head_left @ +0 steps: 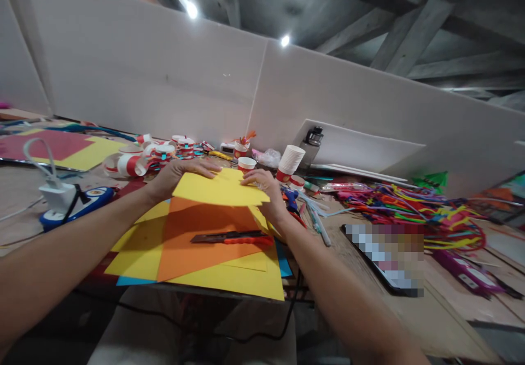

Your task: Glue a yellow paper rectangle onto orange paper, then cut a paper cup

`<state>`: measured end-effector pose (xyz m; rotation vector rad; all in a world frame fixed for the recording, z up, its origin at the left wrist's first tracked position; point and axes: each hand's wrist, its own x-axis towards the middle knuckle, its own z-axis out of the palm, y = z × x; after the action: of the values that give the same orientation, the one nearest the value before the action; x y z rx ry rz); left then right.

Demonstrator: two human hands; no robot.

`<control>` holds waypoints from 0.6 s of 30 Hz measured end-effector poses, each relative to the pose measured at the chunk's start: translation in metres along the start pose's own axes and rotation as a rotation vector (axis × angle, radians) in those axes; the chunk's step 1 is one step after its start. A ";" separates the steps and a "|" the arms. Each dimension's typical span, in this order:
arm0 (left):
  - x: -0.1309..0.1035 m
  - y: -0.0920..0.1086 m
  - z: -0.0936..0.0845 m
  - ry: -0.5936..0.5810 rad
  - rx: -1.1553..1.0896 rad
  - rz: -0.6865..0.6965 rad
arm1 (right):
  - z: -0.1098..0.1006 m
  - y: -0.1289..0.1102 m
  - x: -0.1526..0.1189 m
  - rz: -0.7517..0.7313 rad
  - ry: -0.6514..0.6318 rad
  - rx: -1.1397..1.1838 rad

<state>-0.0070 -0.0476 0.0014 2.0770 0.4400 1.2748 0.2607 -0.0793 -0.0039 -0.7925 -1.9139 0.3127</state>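
Note:
A piece of yellow paper point(221, 188) is held up over the table between both hands. My left hand point(184, 175) grips its far left edge, with the fingers on top. At its right edge, my right hand point(264, 187) is closed on the same piece, and the thumb is partly hidden. Below lies an orange sheet point(176, 245) on top of larger yellow sheets point(246, 283), with blue paper point(286, 261) showing at the side. A utility knife point(233, 237) with a red-orange handle rests across the orange sheet.
Red-and-white paper cups point(133, 164) cluster at the back left; a cup stack point(292, 160) and a dark bottle point(310, 149) stand behind. Coloured pipe cleaners point(394, 206) heap at the right, near a phone point(381, 258). A blue power strip point(77, 212) sits left.

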 end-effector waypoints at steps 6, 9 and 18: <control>-0.013 -0.028 -0.001 -0.261 0.326 -0.052 | 0.003 0.026 -0.007 -0.124 -0.334 -0.169; -0.017 -0.035 -0.001 -0.343 0.361 -0.113 | 0.009 0.033 -0.009 -0.085 -0.419 -0.215; -0.020 -0.035 -0.011 -0.379 0.293 -0.221 | 0.011 0.034 -0.014 -0.061 -0.442 -0.249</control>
<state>-0.0245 -0.0297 -0.0318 2.3685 0.6902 0.6991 0.2679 -0.0616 -0.0370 -0.8781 -2.4221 0.2264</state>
